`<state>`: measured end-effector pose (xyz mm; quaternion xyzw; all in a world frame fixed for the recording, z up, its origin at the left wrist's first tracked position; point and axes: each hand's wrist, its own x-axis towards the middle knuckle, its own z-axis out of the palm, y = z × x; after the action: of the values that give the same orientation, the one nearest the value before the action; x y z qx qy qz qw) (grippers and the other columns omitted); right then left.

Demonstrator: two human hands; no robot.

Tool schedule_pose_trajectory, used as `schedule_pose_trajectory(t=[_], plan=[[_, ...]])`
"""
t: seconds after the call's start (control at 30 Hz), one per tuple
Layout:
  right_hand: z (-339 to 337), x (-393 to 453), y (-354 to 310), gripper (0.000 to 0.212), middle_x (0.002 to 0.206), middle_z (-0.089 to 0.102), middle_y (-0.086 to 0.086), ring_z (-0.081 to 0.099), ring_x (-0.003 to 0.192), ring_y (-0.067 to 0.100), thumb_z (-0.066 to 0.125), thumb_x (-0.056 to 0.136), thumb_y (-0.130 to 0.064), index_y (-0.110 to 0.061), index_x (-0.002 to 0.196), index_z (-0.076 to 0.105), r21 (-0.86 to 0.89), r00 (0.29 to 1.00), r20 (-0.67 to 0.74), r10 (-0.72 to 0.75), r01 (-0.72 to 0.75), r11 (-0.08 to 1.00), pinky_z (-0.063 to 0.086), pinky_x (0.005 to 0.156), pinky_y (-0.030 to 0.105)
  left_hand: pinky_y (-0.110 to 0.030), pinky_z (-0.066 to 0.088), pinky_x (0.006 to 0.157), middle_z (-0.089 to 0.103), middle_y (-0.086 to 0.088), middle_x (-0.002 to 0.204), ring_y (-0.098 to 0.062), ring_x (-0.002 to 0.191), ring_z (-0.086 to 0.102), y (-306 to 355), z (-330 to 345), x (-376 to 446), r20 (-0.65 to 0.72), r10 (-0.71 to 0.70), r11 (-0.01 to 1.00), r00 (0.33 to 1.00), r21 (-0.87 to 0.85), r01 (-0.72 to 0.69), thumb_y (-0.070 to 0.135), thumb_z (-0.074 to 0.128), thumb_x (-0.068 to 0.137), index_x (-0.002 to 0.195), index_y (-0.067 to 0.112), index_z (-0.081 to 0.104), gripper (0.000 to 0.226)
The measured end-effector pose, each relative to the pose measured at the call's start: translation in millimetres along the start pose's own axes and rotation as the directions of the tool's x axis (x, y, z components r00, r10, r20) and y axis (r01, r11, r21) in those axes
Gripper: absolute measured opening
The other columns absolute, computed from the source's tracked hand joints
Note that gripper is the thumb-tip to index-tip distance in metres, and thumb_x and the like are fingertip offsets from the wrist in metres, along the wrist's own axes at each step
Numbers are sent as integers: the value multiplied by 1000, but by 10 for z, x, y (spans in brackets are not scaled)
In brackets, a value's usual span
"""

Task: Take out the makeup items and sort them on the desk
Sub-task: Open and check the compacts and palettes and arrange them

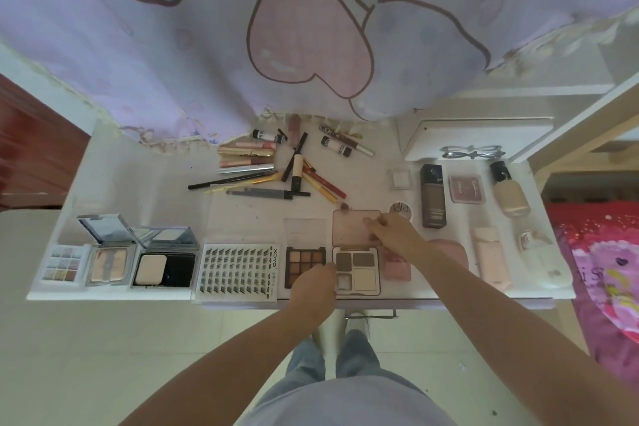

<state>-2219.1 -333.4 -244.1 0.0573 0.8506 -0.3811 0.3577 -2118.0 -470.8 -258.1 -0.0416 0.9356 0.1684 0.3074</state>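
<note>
**Brow palette held open at the desk's front edge**

The left hand [313,282] rests at the front edge of the desk [114,162], its fingers curled against the left side of the brow palette [356,271], apparently steadying the base so it does not slide. The right hand [392,233] pinches the right edge of the palette's lid [356,226], which is swung back flat toward the rear; the grip suits either opening it fully for display or folding it shut.

The sorting looks well along, grouped by kind. Flat cases line the front edge, open so their pans show: a small clear palette [64,263] at the front-left corner, two compacts [107,261] [164,268], a lash tray [237,270], and an eyeshadow palette [305,264] touching the brow palette's left side. Pencils and tubes [276,169] lie in a loose heap toward the back middle. Bottles, among them a dark foundation [432,197] and a pale one [510,194], lie along the right side with a blush [466,188] between them.
</note>
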Motion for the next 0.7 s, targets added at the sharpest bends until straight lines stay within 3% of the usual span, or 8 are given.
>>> schedule_pose_trajectory(t=[0.1,0.2,0.33,0.43,0.5,0.57,0.63,0.7], plan=[[-8,-24,5,28,86,61,3,51,63,9,42,95,-35,-10,90,54,-59,1000,12,-8,8,998,40,60,19,-34,48,81,59,-13,113,-28,105,58,-10,-3,-12,14,10,999,1000,38,-11,0,42,87,112,5,50,26],[-46,-70,10,31,101,62,7,55,82,17,44,94,-32,-7,107,56,-148,998,-9,-62,60,987,37,60,15,-34,47,82,60,-13,112,-28,105,58,-14,-23,-19,23,20,999,1000,38,-21,1,41,87,111,4,50,26],[-195,-182,145,37,126,57,8,53,113,21,52,91,-24,-9,126,50,-334,985,-47,-168,143,932,39,89,24,-35,47,85,59,-12,114,-28,107,57,-13,-84,-29,11,47,997,999,54,-47,7,44,89,113,5,50,25],[-240,-300,373,52,139,43,4,37,128,21,57,87,-27,-15,134,40,-674,962,65,-264,238,699,30,104,28,-34,45,88,55,-9,121,-27,112,53,-37,-138,-47,-42,70,996,997,59,-67,14,45,91,120,8,48,29],[-178,-367,527,60,140,38,5,35,128,24,61,83,-30,-15,136,38,-767,941,170,-291,312,561,30,105,31,-34,45,88,53,-6,123,-25,113,52,-60,-158,-57,-88,77,996,993,45,-74,16,42,92,124,11,48,32],[-86,-392,648,64,131,47,14,46,118,35,72,72,-22,-9,129,47,-782,921,204,-332,357,511,38,99,38,-33,45,88,53,-5,125,-25,113,52,-78,-179,-66,-121,82,996,989,32,-79,18,40,94,126,13,48,33],[-54,-378,714,66,105,61,15,61,91,36,86,49,-19,-9,109,62,-773,904,170,-393,369,515,51,79,40,-34,46,89,51,-5,126,-25,113,52,-90,-209,-69,-126,107,994,986,13,-106,19,40,94,128,13,47,35],[-79,-415,655,60,110,56,11,56,97,31,78,60,-21,-12,116,57,-734,913,144,-381,357,578,46,84,33,-32,45,90,51,-5,126,-24,111,53,-87,-261,-74,-116,136,990,984,-27,-140,19,43,93,130,15,47,37]])
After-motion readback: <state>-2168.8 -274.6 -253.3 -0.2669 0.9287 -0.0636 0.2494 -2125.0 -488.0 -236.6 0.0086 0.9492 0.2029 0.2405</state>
